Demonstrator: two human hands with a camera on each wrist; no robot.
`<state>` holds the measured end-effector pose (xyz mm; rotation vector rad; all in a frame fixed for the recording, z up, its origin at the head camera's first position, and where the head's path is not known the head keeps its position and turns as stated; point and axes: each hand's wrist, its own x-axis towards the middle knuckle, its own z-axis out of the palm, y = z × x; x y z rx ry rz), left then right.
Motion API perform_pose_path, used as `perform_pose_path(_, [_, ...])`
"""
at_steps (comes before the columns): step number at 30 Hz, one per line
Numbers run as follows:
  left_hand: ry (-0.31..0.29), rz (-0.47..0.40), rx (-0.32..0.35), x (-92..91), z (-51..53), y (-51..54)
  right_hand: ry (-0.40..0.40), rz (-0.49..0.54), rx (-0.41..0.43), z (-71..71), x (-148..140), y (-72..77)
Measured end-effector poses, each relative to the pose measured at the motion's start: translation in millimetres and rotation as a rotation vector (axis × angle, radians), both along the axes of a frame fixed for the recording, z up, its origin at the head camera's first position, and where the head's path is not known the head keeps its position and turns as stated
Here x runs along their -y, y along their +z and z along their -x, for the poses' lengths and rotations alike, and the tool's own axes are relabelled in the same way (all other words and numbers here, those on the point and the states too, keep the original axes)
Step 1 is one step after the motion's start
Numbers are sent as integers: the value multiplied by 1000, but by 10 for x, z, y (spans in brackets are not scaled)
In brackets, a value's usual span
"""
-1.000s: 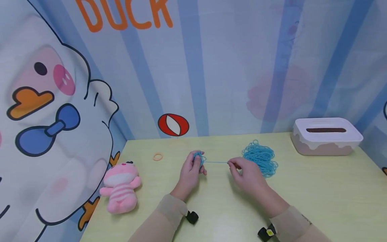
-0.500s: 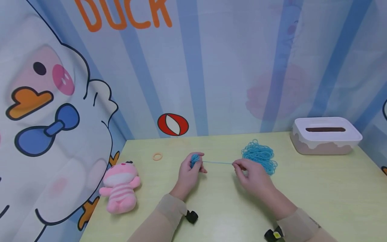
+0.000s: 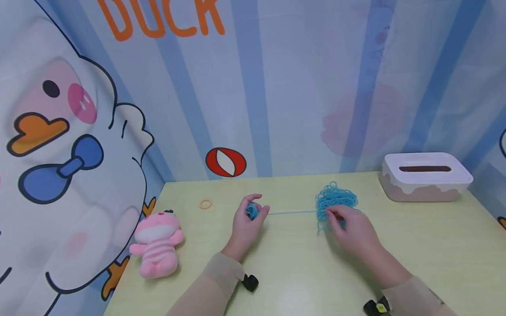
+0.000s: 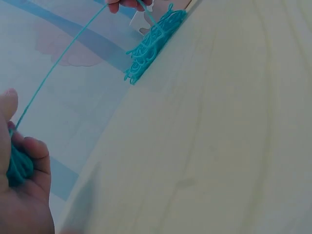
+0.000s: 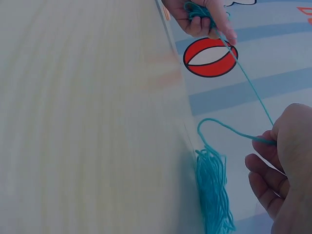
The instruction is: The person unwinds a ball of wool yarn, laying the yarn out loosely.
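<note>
A small wound bundle of blue yarn (image 3: 251,211) sits in my left hand (image 3: 246,226), whose fingers curl round it; the left wrist view shows the bundle (image 4: 19,165) against the palm. From there one taut strand (image 3: 292,213) runs across to my right hand (image 3: 353,228), which pinches it between thumb and forefinger. A loose heap of the same yarn (image 3: 336,195) lies on the table just behind the right hand, partly hidden by it. In the right wrist view a slack strand (image 5: 214,119) links the heap (image 5: 213,195) to the pinching fingers.
A pink striped plush toy (image 3: 158,245) lies at the table's left. Behind it is a thin orange ring (image 3: 205,203). A white and brown tissue box (image 3: 426,177) stands at the back right. A printed cloth (image 3: 296,87) hangs behind the table (image 3: 300,281).
My right hand has moved right, drawing the strand between the hands longer, and now covers part of the heap. The left hand has turned the bundle, its thumb and forefinger spreading.
</note>
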<state>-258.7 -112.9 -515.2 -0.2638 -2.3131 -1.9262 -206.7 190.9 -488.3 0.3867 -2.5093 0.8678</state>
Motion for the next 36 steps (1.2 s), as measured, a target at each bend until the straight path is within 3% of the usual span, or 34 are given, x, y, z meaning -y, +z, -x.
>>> perform_pose_path(4, [24, 21, 4, 0, 6, 1, -18, 2, 18, -27, -94, 25])
perform_pose_path(10, [7, -66, 26, -2, 2, 10, -39, -12, 3, -38, -278, 58])
perform_pose_path(16, [22, -30, -12, -3, -5, 16, -54, -22, 8, -35, -452, 58])
perform_pose_path(24, [19, 50, -21, 3, 11, 9, -108, -82, 183, -28, -627, 52])
perform_pose_path(29, [-52, 27, 11, 7, 8, 3, -109, -146, 275, 30, -620, 9])
perform_pose_path(32, [-95, 5, 26, 3, -2, 8, -123, -115, 234, 25, -488, 10])
perform_pose_path(36, [-127, -3, 30, -7, -15, 13, -106, -32, 36, -8, -150, 9])
